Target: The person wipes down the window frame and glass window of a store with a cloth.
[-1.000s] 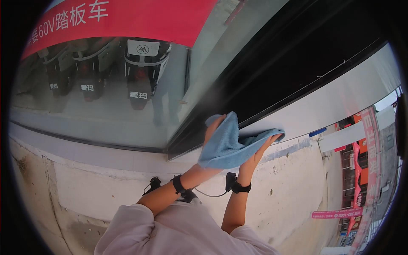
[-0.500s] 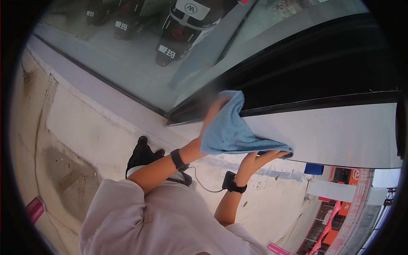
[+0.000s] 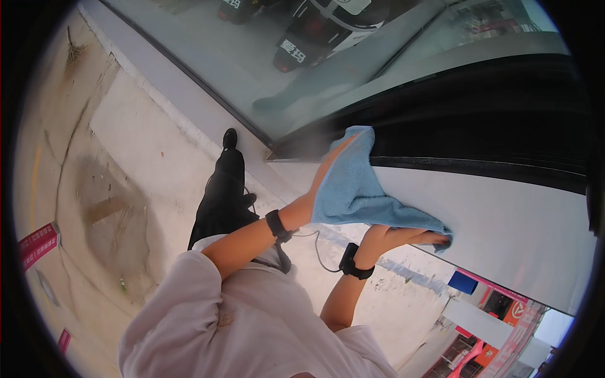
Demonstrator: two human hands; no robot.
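Observation:
A light blue cloth (image 3: 356, 186) is stretched between both my hands against a shopfront. My left hand (image 3: 324, 173) holds its upper corner, pressed near the dark strip (image 3: 479, 135) below the glass window (image 3: 252, 57). My right hand (image 3: 403, 237) grips the cloth's lower right end against the white panel (image 3: 504, 214). Both wrists wear black bands joined by a thin cable.
Scooters (image 3: 315, 31) stand behind the glass. Pale concrete pavement (image 3: 126, 164) with a dark stain lies to the left, my dark trouser leg and shoe (image 3: 224, 189) on it. Red and blue signs (image 3: 504, 315) show at the lower right.
The view has swung, so the window moved up and right. Both hands keep hold of the cloth; the right hand has drawn its end a little further to the right along the white panel.

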